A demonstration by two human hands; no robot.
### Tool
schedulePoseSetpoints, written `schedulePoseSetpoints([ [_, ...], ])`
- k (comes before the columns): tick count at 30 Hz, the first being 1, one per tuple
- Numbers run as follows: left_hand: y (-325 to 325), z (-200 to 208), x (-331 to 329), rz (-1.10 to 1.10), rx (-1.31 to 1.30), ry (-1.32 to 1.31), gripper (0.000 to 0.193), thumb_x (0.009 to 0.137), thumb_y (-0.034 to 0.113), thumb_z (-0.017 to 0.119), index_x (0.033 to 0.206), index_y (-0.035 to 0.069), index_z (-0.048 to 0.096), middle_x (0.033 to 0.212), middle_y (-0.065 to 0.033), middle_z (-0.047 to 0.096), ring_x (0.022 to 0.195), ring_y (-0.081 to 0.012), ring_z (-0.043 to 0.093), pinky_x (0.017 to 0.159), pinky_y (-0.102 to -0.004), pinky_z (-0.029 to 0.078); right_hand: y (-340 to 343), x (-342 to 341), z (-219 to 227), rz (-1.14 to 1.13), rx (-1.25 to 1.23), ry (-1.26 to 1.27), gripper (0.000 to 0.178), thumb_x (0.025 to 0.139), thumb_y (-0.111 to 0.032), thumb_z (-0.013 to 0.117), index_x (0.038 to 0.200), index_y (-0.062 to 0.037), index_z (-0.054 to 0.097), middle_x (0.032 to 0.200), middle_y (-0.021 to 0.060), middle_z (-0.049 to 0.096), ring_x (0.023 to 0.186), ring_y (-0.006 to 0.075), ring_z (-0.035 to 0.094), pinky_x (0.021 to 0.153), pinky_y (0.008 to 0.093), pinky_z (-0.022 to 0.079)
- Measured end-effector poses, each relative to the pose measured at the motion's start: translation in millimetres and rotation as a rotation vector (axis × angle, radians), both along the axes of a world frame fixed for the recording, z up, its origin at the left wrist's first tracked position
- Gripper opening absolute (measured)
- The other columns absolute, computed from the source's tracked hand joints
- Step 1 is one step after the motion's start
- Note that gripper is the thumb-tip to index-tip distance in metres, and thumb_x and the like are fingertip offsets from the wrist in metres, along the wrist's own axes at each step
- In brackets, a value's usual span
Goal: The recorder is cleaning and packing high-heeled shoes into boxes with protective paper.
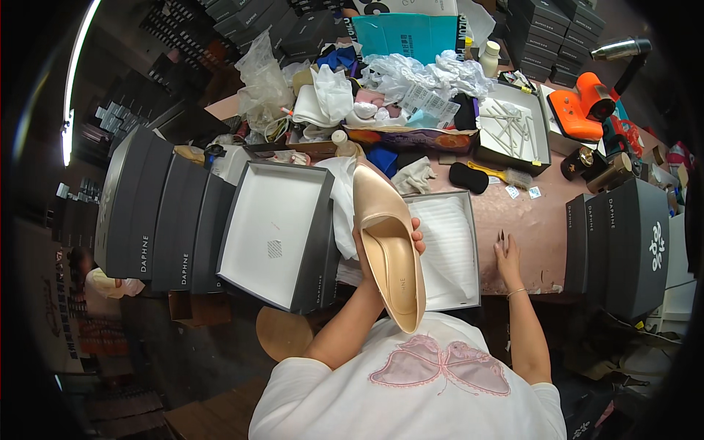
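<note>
My left hand (418,236) is closed around a champagne-coloured satin pump (383,253). The shoe is raised with its pointed toe away from me and its pale insole facing up. Fingers show at the shoe's right side; the rest of the hand is mostly behind it. Behind and right of the pump sits an open shoe box (475,275) with white wrapping (444,246) inside. My right hand (508,262) is low over the table, right of that box. Its fingers are pinched together on a small dark pointed thing (501,236), too small to name.
Left of the pump, a grey-and-white box part (273,227) leans beside a row of dark shoe boxes (158,220). More boxes (623,242) stand at right. Behind lie a yellow-handled brush (506,176), a black pad (468,177), a box of white sticks (513,117) and an orange device (583,110).
</note>
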State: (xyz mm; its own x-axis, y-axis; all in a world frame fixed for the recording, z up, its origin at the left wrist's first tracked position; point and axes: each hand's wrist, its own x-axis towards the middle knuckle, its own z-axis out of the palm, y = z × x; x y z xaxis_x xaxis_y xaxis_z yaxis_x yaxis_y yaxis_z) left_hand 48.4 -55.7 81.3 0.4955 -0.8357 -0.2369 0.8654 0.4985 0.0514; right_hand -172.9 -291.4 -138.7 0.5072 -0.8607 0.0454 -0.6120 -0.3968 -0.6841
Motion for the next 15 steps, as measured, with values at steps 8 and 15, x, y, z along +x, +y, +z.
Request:
schedulePoseSetpoints([
  [8, 5, -27, -34, -0.156, 0.494, -0.070, 0.083, 0.086, 0.075, 0.023, 0.124, 0.006, 0.049, 0.114, -0.0200, 0.056, 0.097, -0.0285, 0.061, 0.081, -0.0431, 0.053, 106, 102, 244, 0.857, -0.215, -0.280, 0.027, 0.076, -0.013, 0.070, 0.102, -0.0072, 0.062, 0.087, 0.0079, 0.061, 0.076, 0.0247, 0.061, 0.067, 0.0341, 0.048],
  [15, 42, -45, -76, -0.260, 0.466, 0.023, 0.088, 0.084, 0.079, 0.025, 0.139, 0.011, 0.034, 0.124, -0.0200, 0.049, 0.109, -0.0353, 0.055, 0.088, -0.0462, 0.050, 123, 117, 200, 1.133, -0.688, -0.061, 0.009, 0.076, -0.016, 0.057, 0.084, -0.0119, 0.058, 0.075, 0.0007, 0.052, 0.071, 0.0152, 0.056, 0.065, 0.0295, 0.041],
])
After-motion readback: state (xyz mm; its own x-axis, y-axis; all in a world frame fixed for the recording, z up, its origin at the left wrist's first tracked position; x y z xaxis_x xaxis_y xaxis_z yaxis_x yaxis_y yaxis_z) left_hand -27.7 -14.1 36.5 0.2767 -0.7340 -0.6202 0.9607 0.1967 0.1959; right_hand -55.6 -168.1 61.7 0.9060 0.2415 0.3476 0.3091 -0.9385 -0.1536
